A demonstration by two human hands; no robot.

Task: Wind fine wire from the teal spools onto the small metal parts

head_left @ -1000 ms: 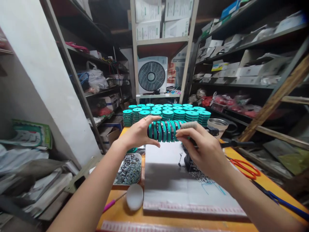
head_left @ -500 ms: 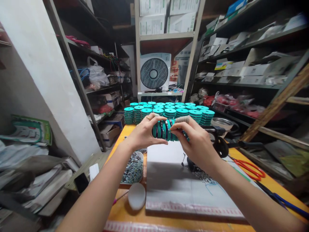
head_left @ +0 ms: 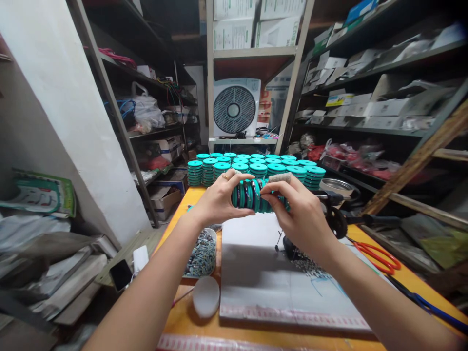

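My left grip [head_left: 220, 199], half-curled, supports the left end of a teal, disc-ridged cylinder [head_left: 244, 194] above the white flat board [head_left: 256, 261]; my right grip [head_left: 298, 207] pinches its near side. Slackened support could drop it.

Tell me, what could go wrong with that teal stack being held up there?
The teal stack is held up above the white board, so it might drop if the left hand slipped. The small parts lie loose in an open tray near the left forearm, so a bump could perhaps scatter them.
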